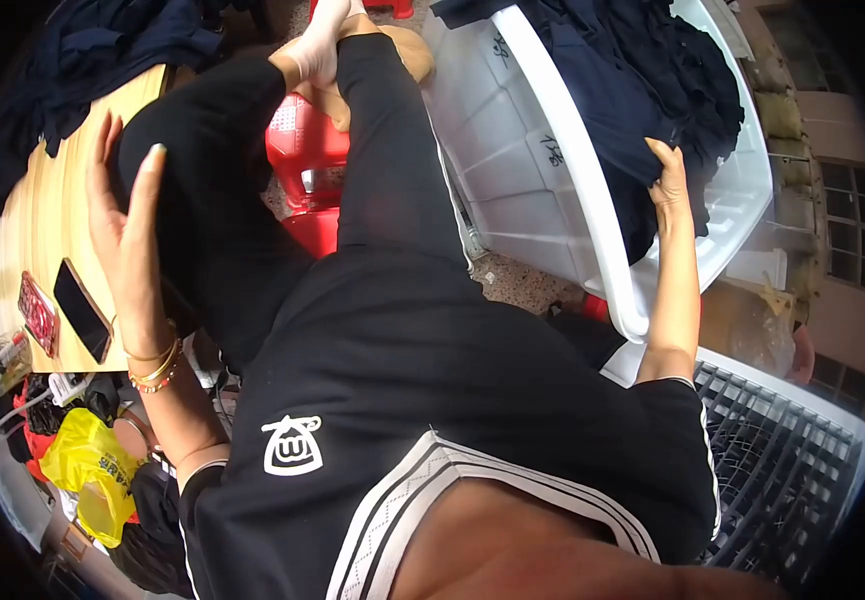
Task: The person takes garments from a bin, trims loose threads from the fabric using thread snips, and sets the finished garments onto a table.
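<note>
My right hand [669,180] reaches into a large white plastic bin [542,95] at the right, its fingers closed on dark navy cloth [622,90]. The cloth is heaped inside the bin; whether it is one garment or several I cannot tell. Over my left thigh, beside the edge of a light wooden table [27,235], my left hand [127,210] is raised with fingers and thumb apart, holding nothing. Bracelets circle that wrist.
A black phone [83,310] and a red patterned flat item [38,314] lie on the table. More dark cloth [102,60] is piled at its far end. Red stools [307,145] stand under my legs. A yellow plastic bag [92,465] sits lower left, a grey grate [782,450] lower right.
</note>
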A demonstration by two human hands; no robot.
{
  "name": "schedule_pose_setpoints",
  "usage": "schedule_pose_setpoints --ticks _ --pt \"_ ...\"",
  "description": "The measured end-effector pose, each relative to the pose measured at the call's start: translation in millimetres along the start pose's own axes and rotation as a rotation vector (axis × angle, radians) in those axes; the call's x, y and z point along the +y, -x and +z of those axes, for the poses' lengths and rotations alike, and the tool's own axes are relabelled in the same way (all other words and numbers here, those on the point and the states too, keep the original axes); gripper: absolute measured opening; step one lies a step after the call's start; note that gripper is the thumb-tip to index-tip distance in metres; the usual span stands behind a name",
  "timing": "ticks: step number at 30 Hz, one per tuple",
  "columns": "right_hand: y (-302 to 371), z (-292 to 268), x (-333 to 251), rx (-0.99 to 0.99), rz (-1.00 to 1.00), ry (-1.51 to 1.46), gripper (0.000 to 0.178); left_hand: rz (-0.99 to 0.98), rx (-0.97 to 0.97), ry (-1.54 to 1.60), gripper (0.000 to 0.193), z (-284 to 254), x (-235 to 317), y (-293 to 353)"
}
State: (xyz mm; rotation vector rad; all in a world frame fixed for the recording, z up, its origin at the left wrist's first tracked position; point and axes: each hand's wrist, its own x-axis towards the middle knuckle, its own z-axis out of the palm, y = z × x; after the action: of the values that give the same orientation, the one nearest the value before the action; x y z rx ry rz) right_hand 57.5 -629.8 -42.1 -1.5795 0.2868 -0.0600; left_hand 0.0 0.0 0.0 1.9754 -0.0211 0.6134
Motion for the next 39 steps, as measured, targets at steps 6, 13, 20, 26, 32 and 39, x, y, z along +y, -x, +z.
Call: schedule_pose_setpoints --ticks 6,13,20,26,32,39 --pt "23.8 23.3 -43.5 -0.021 -0.126 -0.365 0.022 -0.199 -0.117 0.296 0.070 17.8 0.7 14.6" --pt "105.3 188.2 -121.1 -0.211 -0.276 -0.382 0.022 -0.202 -0.206 0.336 0.072 25.0 -12.8 8.4" --pt "116.0 307.1 -102.0 -0.681 -0.227 0.104 0.033 -0.305 -0.172 0.375 0.068 16.6 -44.4 14.7" --pt "124.4 381.2 -43.9 -0.809 -0.276 0.085 0.035 -0.349 -0.140 0.300 0.059 -11.7 -78.7 20.8" --pt "120.4 382.3 10.3 -0.982 -0.383 0.697 0.061 -0.340 -0.164 0.312 0.058 -6.2 -86.9 9.8" --pt "119.1 334.1 11.2 -0.693 -0.441 0.517 0.037 -0.150 -0.339 0.389 0.048 48.7 -52.3 3.1"
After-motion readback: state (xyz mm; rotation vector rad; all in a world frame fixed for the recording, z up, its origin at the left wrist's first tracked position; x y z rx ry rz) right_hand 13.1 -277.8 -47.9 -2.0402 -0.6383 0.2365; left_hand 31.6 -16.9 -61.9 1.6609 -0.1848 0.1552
